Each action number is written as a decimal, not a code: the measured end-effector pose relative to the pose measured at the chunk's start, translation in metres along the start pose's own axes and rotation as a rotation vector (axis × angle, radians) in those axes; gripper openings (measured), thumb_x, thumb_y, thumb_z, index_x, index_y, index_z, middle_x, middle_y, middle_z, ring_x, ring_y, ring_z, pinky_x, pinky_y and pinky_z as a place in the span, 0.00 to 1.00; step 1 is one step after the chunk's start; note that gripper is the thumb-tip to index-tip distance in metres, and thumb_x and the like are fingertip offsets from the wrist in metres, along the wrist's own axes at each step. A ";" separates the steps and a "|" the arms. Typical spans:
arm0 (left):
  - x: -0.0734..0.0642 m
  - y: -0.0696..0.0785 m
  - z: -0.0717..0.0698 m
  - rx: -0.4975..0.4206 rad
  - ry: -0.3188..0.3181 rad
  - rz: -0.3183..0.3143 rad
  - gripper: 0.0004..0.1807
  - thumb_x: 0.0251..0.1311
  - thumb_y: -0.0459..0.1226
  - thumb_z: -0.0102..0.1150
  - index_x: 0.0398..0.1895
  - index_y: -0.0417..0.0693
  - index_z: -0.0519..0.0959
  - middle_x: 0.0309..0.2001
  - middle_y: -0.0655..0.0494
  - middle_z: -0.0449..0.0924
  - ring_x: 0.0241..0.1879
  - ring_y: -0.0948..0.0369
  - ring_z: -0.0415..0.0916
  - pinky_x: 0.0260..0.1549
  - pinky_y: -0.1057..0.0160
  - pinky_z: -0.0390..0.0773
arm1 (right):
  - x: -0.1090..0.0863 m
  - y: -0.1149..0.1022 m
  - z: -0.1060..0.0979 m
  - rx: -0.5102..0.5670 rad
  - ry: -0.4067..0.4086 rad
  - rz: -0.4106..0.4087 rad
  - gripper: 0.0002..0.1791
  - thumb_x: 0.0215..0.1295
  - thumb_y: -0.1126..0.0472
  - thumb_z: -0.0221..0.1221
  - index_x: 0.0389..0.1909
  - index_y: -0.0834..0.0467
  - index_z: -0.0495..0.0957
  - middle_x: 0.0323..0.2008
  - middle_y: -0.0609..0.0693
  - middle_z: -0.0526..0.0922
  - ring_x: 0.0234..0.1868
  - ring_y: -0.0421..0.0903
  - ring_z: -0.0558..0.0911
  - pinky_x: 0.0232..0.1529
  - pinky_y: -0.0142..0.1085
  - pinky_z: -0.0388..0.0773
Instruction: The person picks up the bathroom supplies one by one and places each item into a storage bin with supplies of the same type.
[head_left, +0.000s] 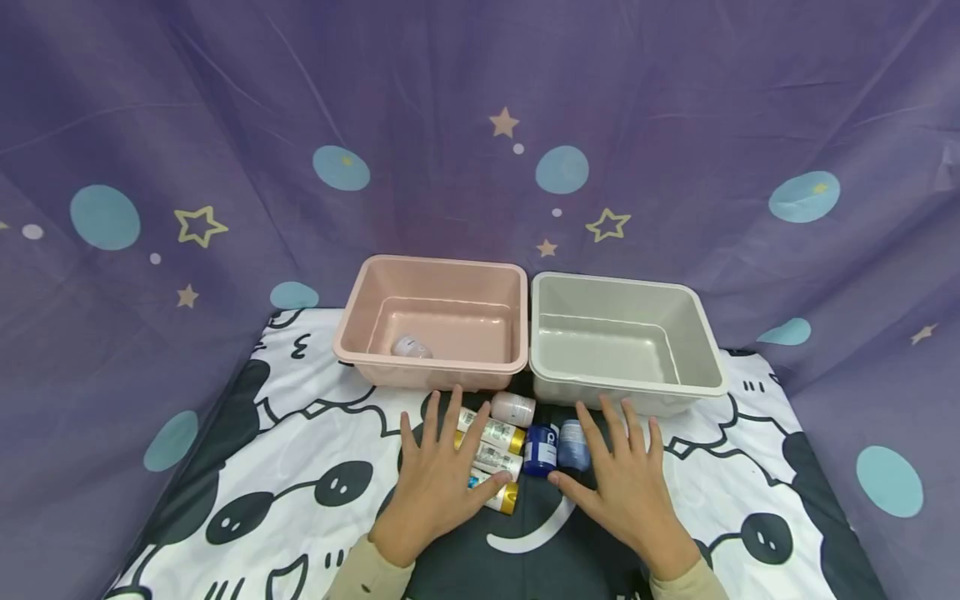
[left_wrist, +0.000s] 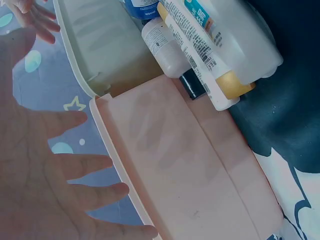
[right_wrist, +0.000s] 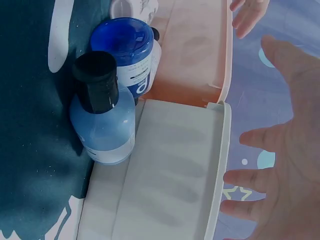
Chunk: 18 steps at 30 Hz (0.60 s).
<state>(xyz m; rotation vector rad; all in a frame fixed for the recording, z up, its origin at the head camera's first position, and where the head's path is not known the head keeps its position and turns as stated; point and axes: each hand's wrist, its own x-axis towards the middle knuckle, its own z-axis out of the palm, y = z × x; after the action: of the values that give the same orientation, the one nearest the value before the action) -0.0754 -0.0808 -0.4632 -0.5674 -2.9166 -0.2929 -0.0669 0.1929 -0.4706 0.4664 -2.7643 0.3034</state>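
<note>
My left hand [head_left: 438,483] is held with its fingers spread above several white containers, partly covering them. Among these are a white container with a gold cap [head_left: 502,434], a white one [head_left: 495,460] and another gold-capped one [head_left: 504,498]. My right hand [head_left: 630,492], fingers also spread, is beside a light blue bottle [head_left: 573,445], which has a black cap in the right wrist view. To that bottle's left is a dark blue bottle [head_left: 541,450]. Behind them lies a pale pink bottle [head_left: 513,409], black-capped in the left wrist view. Both hands grip nothing.
A pink bin [head_left: 431,368] stands behind the bottles on the left, with a small pale bottle [head_left: 411,347] lying in it. Right beside it is a grey-white bin [head_left: 630,385]. A printed cloth [head_left: 300,467] covers the table, and a purple curtain [head_left: 450,83] hangs behind.
</note>
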 end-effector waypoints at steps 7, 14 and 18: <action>0.001 -0.008 -0.004 -0.064 0.175 0.034 0.41 0.65 0.58 0.60 0.75 0.47 0.64 0.75 0.34 0.54 0.72 0.35 0.52 0.59 0.28 0.59 | -0.002 0.001 -0.003 0.054 0.038 0.002 0.48 0.61 0.32 0.61 0.75 0.57 0.62 0.71 0.66 0.61 0.71 0.69 0.57 0.64 0.69 0.49; 0.003 -0.022 -0.010 -0.095 0.315 0.050 0.37 0.63 0.50 0.64 0.70 0.39 0.69 0.67 0.31 0.64 0.66 0.35 0.63 0.56 0.34 0.69 | -0.003 0.005 -0.004 0.137 0.089 0.001 0.45 0.62 0.42 0.66 0.73 0.61 0.64 0.69 0.67 0.64 0.65 0.68 0.65 0.60 0.65 0.59; 0.006 -0.035 -0.013 -0.103 0.369 0.060 0.37 0.62 0.46 0.67 0.69 0.36 0.69 0.66 0.31 0.66 0.65 0.36 0.63 0.55 0.36 0.70 | -0.004 0.007 -0.002 0.183 0.115 0.003 0.44 0.59 0.47 0.69 0.73 0.62 0.64 0.68 0.66 0.66 0.62 0.68 0.69 0.58 0.64 0.64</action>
<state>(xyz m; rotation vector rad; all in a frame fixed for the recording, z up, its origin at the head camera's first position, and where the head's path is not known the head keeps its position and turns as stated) -0.0931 -0.1133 -0.4551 -0.5478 -2.5361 -0.4852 -0.0658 0.2014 -0.4709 0.4731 -2.6375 0.5696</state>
